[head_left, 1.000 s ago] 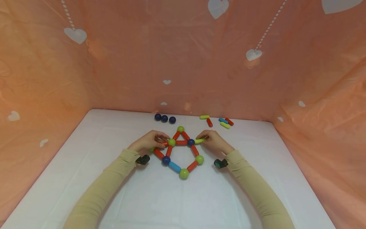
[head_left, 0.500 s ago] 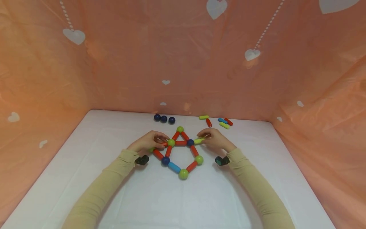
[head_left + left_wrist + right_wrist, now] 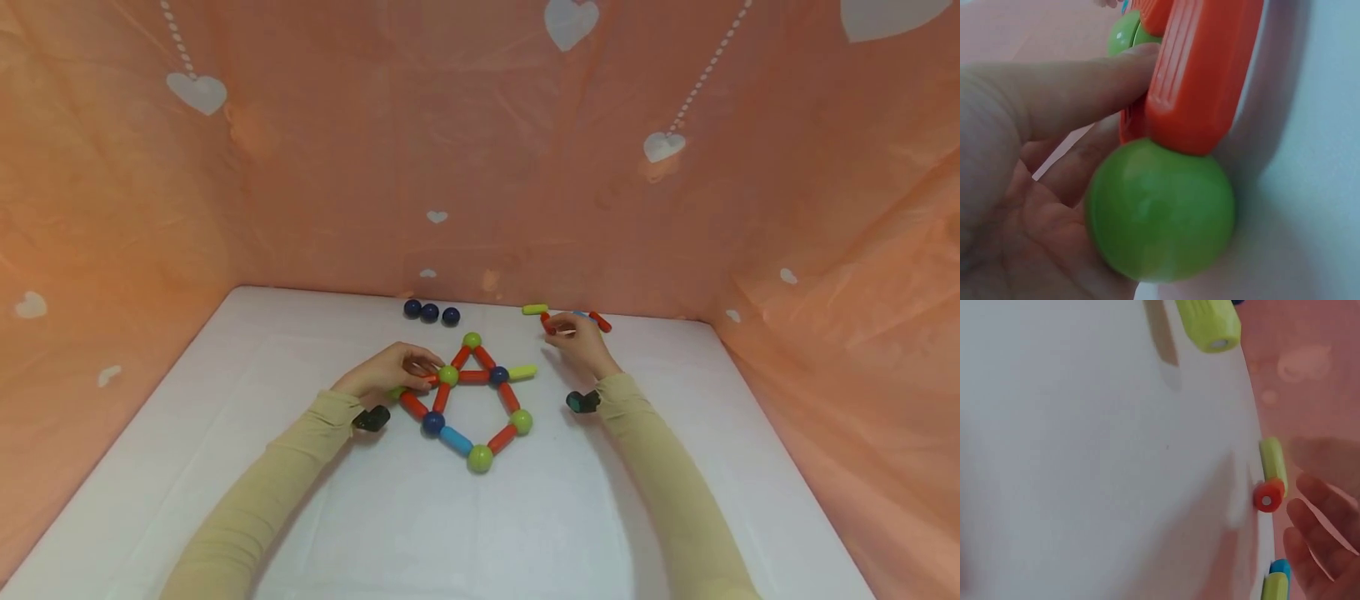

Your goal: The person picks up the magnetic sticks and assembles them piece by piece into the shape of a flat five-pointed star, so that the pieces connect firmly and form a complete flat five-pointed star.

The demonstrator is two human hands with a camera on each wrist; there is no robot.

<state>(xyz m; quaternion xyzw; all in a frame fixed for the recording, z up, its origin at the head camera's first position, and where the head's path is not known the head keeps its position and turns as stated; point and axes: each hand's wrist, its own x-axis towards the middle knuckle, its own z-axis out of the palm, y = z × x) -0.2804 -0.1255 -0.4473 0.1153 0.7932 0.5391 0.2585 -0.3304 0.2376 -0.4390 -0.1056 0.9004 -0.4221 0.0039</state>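
A flat frame of magnetic rods and balls lies on the table. My left hand point(image 3: 392, 369) pinches a red magnetic rod point(image 3: 1133, 125) at the frame's left, between two green balls; the outer green ball point(image 3: 1163, 212) sits by the palm. Another red rod point(image 3: 1204, 75) runs from that ball in the left wrist view. At the frame's right, a yellow-green rod point(image 3: 523, 372) sticks out from a dark blue ball point(image 3: 498, 375). My right hand point(image 3: 579, 343) is at the back right, fingers loosely bent and holding nothing, beside a loose red rod point(image 3: 1269, 495).
Near the back edge lie three dark blue balls point(image 3: 430, 312) and several loose rods, among them a yellow-green rod point(image 3: 535, 309) and a red rod point(image 3: 600, 322). Behind the white table point(image 3: 480, 533) hangs an orange-pink sheet point(image 3: 480, 150) with white hearts.
My right hand has let go of the yellow-green rod beside the dark blue ball and moved back and right to the loose rods. My left hand has stayed on the frame.
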